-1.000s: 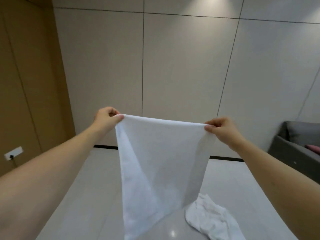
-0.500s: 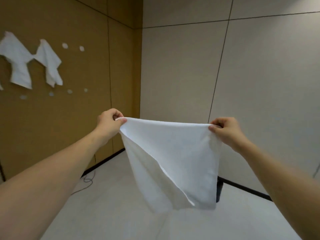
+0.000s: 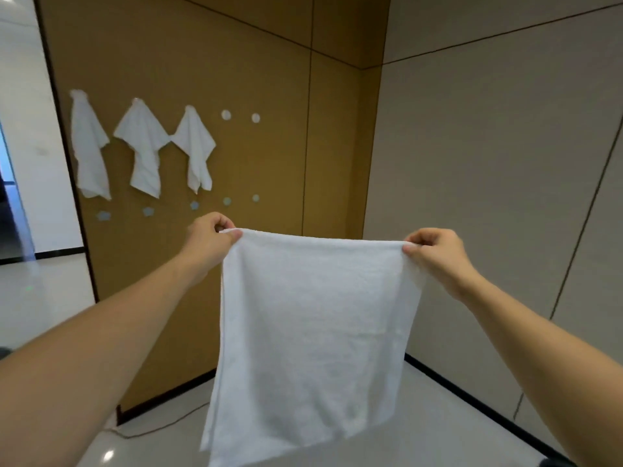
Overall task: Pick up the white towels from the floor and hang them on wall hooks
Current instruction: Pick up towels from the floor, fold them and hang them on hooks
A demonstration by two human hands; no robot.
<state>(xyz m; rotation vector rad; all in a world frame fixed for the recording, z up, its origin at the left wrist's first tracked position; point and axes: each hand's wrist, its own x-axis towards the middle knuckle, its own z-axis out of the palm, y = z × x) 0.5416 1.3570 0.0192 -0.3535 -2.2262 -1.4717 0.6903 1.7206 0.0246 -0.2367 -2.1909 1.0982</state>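
You hold a white towel (image 3: 310,318) spread out in front of the brown wall (image 3: 236,62).

Your left hand (image 3: 210,239) pinches its top left corner and your right hand (image 3: 435,251) pinches the top right, so it hangs flat, clear of the floor (image 3: 438,429). Three hung towels (image 3: 145,146) drape from hooks on the wall, with two bare hooks (image 3: 226,114) just to their right and a lower row beneath. Since half a second ago the view has swung left toward the hooks, and the towel has opened from a fold to a flat sheet.
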